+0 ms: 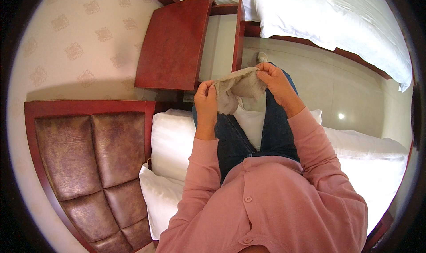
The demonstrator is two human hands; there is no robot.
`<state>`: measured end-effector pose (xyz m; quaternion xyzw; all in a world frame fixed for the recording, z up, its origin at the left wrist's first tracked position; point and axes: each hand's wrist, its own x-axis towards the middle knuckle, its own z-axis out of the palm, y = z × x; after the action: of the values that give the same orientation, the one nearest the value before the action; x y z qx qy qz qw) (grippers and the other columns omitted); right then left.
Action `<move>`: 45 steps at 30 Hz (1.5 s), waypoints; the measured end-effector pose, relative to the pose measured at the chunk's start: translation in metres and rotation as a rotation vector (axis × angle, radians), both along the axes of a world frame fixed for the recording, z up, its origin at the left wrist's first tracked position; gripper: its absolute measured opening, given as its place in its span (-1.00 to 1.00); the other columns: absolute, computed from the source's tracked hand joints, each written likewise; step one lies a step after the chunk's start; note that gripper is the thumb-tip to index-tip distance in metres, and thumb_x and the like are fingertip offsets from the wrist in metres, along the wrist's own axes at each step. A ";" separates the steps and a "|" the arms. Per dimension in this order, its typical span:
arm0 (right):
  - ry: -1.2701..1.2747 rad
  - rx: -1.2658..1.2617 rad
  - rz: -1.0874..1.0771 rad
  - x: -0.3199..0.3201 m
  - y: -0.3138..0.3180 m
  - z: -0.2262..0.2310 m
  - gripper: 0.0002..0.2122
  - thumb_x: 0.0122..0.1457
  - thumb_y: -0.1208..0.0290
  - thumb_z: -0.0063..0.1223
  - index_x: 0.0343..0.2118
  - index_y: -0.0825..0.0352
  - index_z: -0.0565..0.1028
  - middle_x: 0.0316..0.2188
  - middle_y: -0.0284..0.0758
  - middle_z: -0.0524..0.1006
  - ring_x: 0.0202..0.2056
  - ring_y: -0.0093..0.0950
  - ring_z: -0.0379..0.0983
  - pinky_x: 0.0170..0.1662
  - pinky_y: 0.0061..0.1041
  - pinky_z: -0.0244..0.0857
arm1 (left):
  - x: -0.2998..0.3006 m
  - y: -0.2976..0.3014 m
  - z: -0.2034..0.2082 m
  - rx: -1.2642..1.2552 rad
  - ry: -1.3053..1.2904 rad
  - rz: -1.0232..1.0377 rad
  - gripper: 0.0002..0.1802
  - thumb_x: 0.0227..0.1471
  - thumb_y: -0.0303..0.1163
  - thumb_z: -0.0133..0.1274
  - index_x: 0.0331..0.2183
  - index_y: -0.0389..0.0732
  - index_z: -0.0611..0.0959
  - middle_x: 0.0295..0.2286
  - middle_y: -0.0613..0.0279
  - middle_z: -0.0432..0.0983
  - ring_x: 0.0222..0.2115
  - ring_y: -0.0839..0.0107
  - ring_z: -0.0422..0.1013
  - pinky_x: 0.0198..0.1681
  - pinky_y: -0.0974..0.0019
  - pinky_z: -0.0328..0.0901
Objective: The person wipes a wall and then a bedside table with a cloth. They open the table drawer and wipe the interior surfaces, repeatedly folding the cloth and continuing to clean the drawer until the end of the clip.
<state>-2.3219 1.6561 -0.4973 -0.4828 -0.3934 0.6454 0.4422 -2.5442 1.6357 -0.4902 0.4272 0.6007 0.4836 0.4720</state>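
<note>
A crumpled grey-beige cloth (242,85) hangs stretched between my two hands, above my knees. My left hand (206,100) pinches its left upper corner between thumb and fingers. At the opposite corner, a little farther away, my right hand (276,82) is closed on the cloth in the same way. The middle of the cloth sags in folds. Just beyond it stands a red-brown wooden nightstand (174,44) with its drawer (218,42) pulled out. Of the drawer I see the pale bottom and wooden sides; its near end is partly hidden.
I sit on a bed with white pillows (171,137) at my left and white bedding (368,164) at my right. A padded brown headboard (93,164) stands at the left. Across the tiled floor (346,84) is another bed (328,13) with a white duvet.
</note>
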 end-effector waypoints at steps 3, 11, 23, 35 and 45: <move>0.023 -0.003 -0.010 0.000 0.000 0.001 -0.83 0.21 0.46 -0.04 -0.18 0.38 0.48 -0.35 -0.49 0.47 -0.32 -0.69 0.35 -0.20 -0.69 0.25 | -0.001 0.000 -0.002 -0.009 -0.054 0.018 -0.83 0.16 -0.48 -0.08 -0.25 -0.32 0.57 -0.37 0.31 0.48 -0.37 0.57 0.35 -0.27 0.48 0.27; 0.038 0.028 -0.002 0.000 0.000 0.005 -0.84 0.20 0.47 -0.02 -0.19 0.38 0.49 -0.37 -0.49 0.47 -0.35 -0.70 0.35 -0.21 -0.70 0.25 | -0.012 0.013 0.013 0.091 0.083 0.040 -0.84 0.17 -0.47 -0.07 -0.31 -0.29 0.59 -0.43 0.34 0.48 -0.40 0.60 0.34 -0.32 0.49 0.28; 0.046 0.000 0.012 -0.005 -0.002 0.005 -0.86 0.21 0.47 -0.03 -0.22 0.35 0.50 -0.40 -0.51 0.47 -0.36 -0.71 0.35 -0.25 -0.69 0.26 | -0.004 0.012 0.016 0.070 -0.063 0.056 -0.83 0.20 -0.43 -0.11 -0.28 -0.29 0.55 -0.40 0.33 0.45 -0.41 0.61 0.31 -0.34 0.50 0.27; -0.105 0.204 0.101 -0.043 -0.014 -0.006 -0.72 0.14 0.43 0.06 -0.09 0.37 0.43 -0.26 -0.38 0.50 -0.25 -0.62 0.41 -0.14 -0.60 0.31 | 0.025 -0.002 0.016 0.061 0.038 -0.179 -0.78 0.20 -0.49 -0.11 -0.17 -0.27 0.58 -0.32 0.35 0.44 -0.39 0.61 0.35 -0.33 0.51 0.31; 0.183 -0.001 0.030 -0.021 -0.006 -0.001 -0.78 0.13 0.48 0.02 -0.15 0.36 0.47 -0.24 -0.36 0.54 -0.22 -0.59 0.45 -0.16 -0.57 0.33 | 0.023 -0.010 0.017 -0.075 -0.186 -0.180 -0.72 0.19 -0.49 -0.11 -0.07 -0.34 0.52 -0.13 0.17 0.43 -0.08 0.37 0.39 -0.06 0.28 0.38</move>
<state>-2.3425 1.6504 -0.4984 -0.4159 -0.3582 0.6935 0.4666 -2.5216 1.6255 -0.4735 0.4150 0.5311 0.4540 0.5827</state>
